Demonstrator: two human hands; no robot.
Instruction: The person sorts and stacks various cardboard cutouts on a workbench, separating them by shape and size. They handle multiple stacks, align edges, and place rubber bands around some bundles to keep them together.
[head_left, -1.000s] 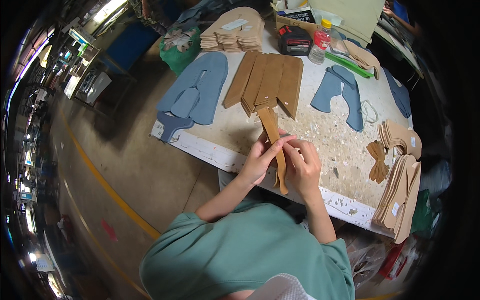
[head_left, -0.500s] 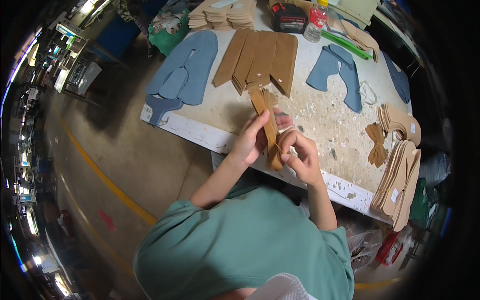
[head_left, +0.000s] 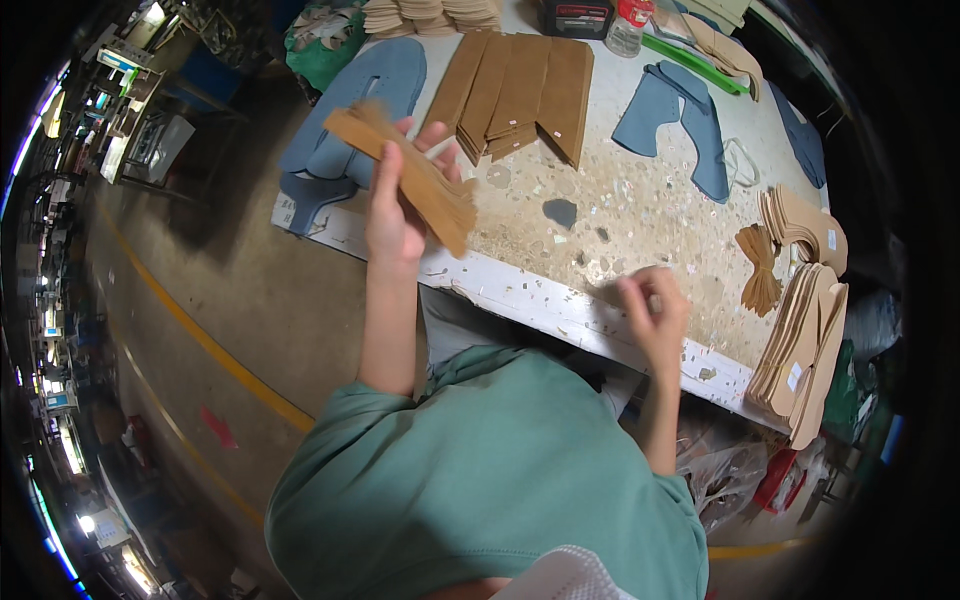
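My left hand is raised over the table's near left edge, its fingers closed around a bundle of thin brown leather strips. The strips slant from upper left to lower right, and their ends fan out a little. To the right, above the table's front edge, my right hand is apart from the bundle. Its fingers are curled in, and whether anything is pinched in them is hidden. Stacks of brown strip-shaped pieces with slanted ends lie beyond my hands.
Blue-grey cut pieces lie at left and right on the worn table. A tied brown bundle sits beside stacked beige pieces. A battery pack, plastic bottle and green tray stand far back.
My left hand has swung up and left with the bundle, tilting it. My right hand has come away from the bundle and moved right.
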